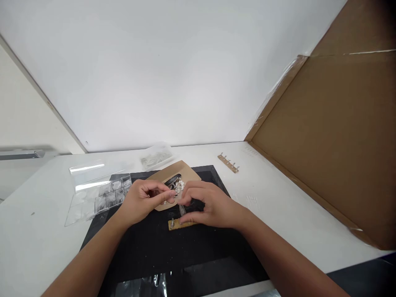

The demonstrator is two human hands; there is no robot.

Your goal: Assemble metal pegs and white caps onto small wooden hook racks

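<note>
My left hand [145, 201] is pinched together over the near edge of a brown paper tray [182, 168]; what its fingertips hold is too small to make out. To its right, my right hand [207, 204] curves over a small yellowish strip [177, 225], its thumb at the strip and a small clear, shiny piece [182, 210] between thumb and fingers. A small metallic piece [172, 222] stands on the strip's left end. In the tray lie small white pieces [179, 186] and a dark tool [172, 180].
A black mat [148, 251] lies on the white table [256, 185]. At the left is a clear compartment box [108, 194] with its lid. A translucent tub [156, 156] stands behind the tray. Another strip with metallic pieces [228, 163] lies back right, near the cardboard wall [334, 136].
</note>
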